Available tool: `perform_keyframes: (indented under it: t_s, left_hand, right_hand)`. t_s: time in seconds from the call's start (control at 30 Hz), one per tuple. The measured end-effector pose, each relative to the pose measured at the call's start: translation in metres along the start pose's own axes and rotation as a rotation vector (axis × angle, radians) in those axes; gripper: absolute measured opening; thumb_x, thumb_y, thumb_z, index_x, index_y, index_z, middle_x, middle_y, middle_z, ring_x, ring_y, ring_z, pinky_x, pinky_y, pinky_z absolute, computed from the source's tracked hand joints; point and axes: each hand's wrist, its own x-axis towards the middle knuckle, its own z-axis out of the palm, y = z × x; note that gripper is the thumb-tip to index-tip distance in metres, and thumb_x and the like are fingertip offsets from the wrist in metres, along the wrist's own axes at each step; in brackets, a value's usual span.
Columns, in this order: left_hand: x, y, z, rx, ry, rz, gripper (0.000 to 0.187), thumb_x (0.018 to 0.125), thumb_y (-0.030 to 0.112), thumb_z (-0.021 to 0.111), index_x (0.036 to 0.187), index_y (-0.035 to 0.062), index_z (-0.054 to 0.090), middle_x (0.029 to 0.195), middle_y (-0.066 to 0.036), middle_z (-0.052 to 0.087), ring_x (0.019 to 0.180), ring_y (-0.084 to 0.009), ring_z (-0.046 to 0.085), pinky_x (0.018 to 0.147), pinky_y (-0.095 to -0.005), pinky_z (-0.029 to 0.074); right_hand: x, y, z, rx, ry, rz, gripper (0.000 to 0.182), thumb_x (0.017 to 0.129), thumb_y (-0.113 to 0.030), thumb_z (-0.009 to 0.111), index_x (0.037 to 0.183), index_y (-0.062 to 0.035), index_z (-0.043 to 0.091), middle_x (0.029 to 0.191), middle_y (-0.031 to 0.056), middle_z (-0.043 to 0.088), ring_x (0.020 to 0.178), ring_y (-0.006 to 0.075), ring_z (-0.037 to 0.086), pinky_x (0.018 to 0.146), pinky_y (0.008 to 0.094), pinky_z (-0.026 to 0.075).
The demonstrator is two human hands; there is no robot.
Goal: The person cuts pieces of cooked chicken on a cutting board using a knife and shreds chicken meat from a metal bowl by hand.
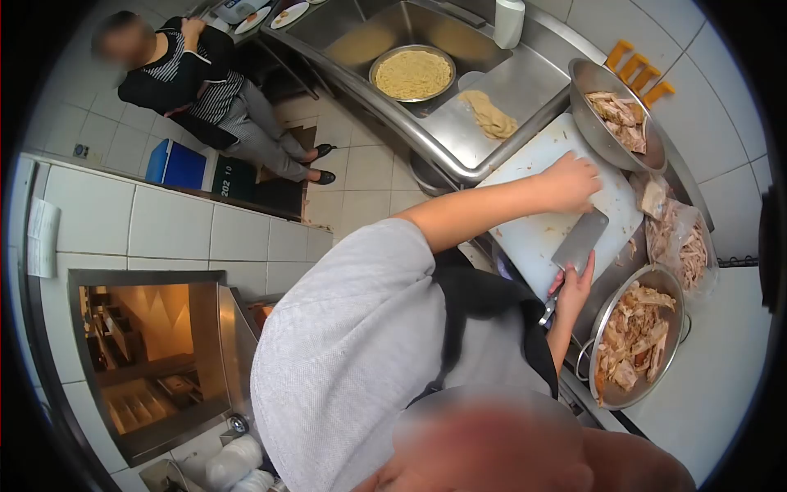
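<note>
My left hand [570, 184] is over the white cutting board [525, 234], its fingers curled down near the blade's far end; anything inside them is hidden. Lower down, my right hand [576, 287] grips a cleaver [580, 239], whose wide blade lies over the board, with part of the handle showing below the fingers. Small meat scraps dot the board. Beyond it stands a metal bowl [589, 123] with meat pieces. A plastic bag [666, 225] of shredded meat lies to the right. Nearer me, a two-handled metal pan [605, 348] holds more meat and bones.
The metal sink [352, 49] holds a round pan of yellowish food [412, 75]. A crumpled cloth [489, 116] lies on the steel drainboard [533, 82], near a white bottle [509, 23]. Orange handles [633, 67] line the wall. Another person [217, 90] stands at upper left, beside a blue box [176, 166].
</note>
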Motion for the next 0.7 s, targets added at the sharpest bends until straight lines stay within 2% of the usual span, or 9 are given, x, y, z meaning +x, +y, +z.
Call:
perform_keyframes:
  t_s: [0.07,0.1,0.17,0.2,0.27,0.37,0.7]
  left_hand:
    - [-0.034,-0.007,0.035,0.183,-0.419,-0.093,0.042,0.084,0.042,0.075,0.107,0.0065,0.075,0.110,-0.010,0.069,0.106,-0.0266,0.065,0.087,-0.0424,0.048]
    - [-0.050,-0.006,0.048,0.186,-0.419,-0.093,0.042,0.084,0.042,0.075,0.107,0.0065,0.075,0.110,-0.010,0.069,0.106,-0.0266,0.065,0.087,-0.0424,0.048]
    - [-0.075,-0.001,0.057,0.211,-0.281,-0.109,0.040,0.085,0.039,0.074,0.102,0.0036,0.076,0.107,-0.011,0.070,0.103,-0.0272,0.065,0.084,-0.0409,0.050]
    - [-0.074,-0.001,0.050,0.211,-0.283,-0.110,0.040,0.085,0.039,0.074,0.102,0.0036,0.076,0.107,-0.011,0.070,0.103,-0.0272,0.065,0.084,-0.0409,0.050]
    - [-0.070,0.003,0.039,0.042,-0.405,-0.140,0.030,0.088,0.029,0.065,0.099,0.0054,0.080,0.108,-0.014,0.072,0.106,-0.0294,0.066,0.086,-0.0445,0.050]
    - [-0.069,0.001,0.046,0.059,-0.396,-0.142,0.033,0.085,0.031,0.072,0.098,0.0018,0.077,0.104,-0.014,0.071,0.100,-0.0295,0.067,0.082,-0.0421,0.053]
    - [-0.066,-0.001,0.050,0.035,-0.430,-0.127,0.030,0.085,0.028,0.071,0.095,0.0006,0.077,0.103,-0.018,0.071,0.100,-0.0322,0.069,0.084,-0.0437,0.053]
  right_hand:
    - [-0.003,-0.007,0.002,-0.005,0.007,0.014,0.074,0.104,-0.006,0.055,0.169,-0.0136,0.021,0.071,0.0044,0.055,0.046,0.0132,0.049,0.042,0.0291,0.042]
    - [-0.004,-0.010,0.004,-0.010,0.015,0.029,0.074,0.104,-0.005,0.055,0.169,-0.0136,0.021,0.071,0.0045,0.055,0.046,0.0132,0.049,0.042,0.0291,0.042]
    - [-0.003,-0.008,0.003,-0.007,0.010,0.024,0.074,0.104,-0.005,0.055,0.169,-0.0134,0.021,0.071,0.0047,0.055,0.046,0.0134,0.049,0.042,0.0291,0.042]
    - [-0.003,-0.007,0.003,-0.006,0.006,0.020,0.073,0.104,-0.005,0.055,0.169,-0.0132,0.021,0.071,0.0049,0.055,0.046,0.0135,0.049,0.042,0.0291,0.042]
    - [-0.003,-0.007,0.002,-0.014,0.001,0.017,0.073,0.104,-0.005,0.055,0.169,-0.0128,0.021,0.071,0.0050,0.055,0.046,0.0136,0.049,0.042,0.0291,0.042]
    - [-0.003,-0.008,0.002,-0.016,-0.001,0.011,0.073,0.104,-0.005,0.054,0.169,-0.0121,0.021,0.071,0.0052,0.055,0.046,0.0137,0.049,0.042,0.0292,0.042]
    - [-0.004,-0.010,0.004,-0.023,0.001,0.013,0.074,0.104,-0.005,0.054,0.169,-0.0109,0.020,0.071,0.0054,0.055,0.045,0.0140,0.050,0.042,0.0295,0.042]
